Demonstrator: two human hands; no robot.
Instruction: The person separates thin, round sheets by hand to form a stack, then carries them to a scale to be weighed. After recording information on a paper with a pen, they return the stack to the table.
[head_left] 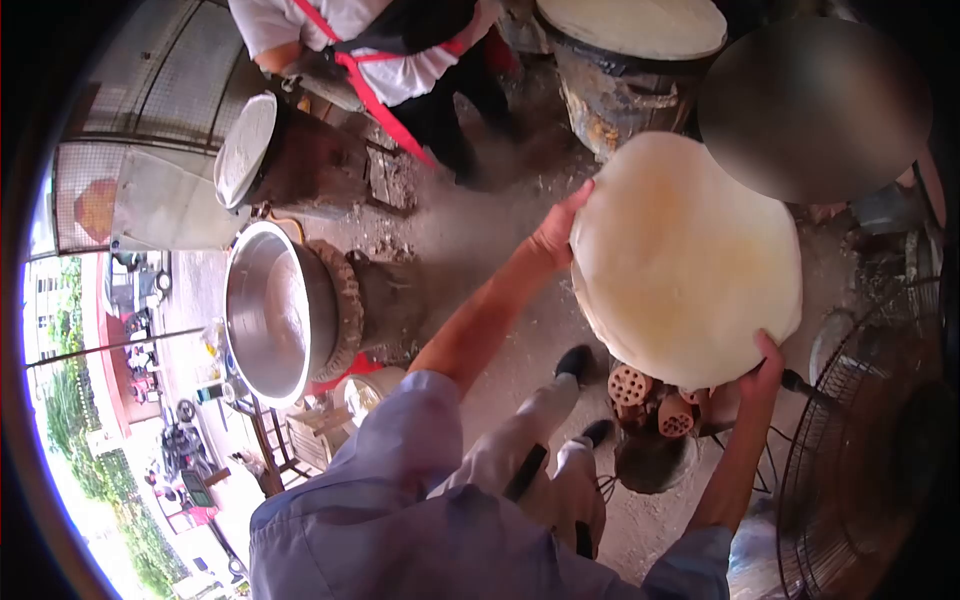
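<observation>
A large, round, pale stack of thin flatbreads (pixel 690 260) is held out in front of me, with faint yellowish patches on top. My left hand (pixel 562 228) grips its upper left edge, with the thumb on the rim and the other fingers mostly hidden. At the lower right edge, my right hand (pixel 765 368) has its thumb over the rim and its fingers underneath. Below the stack are several honeycomb coal briquettes (pixel 630 384), partly covered by it, beside a dark bucket-like container (pixel 655 462).
A drum stove (pixel 625 95) with a pale round top stands ahead; another drum (pixel 300 165) is at left. A wide metal basin (pixel 270 315) sits nearer. A person in a white shirt (pixel 410 70) stands beyond. A wire-caged fan (pixel 860 470) is close at right. A blurred patch hides the upper right.
</observation>
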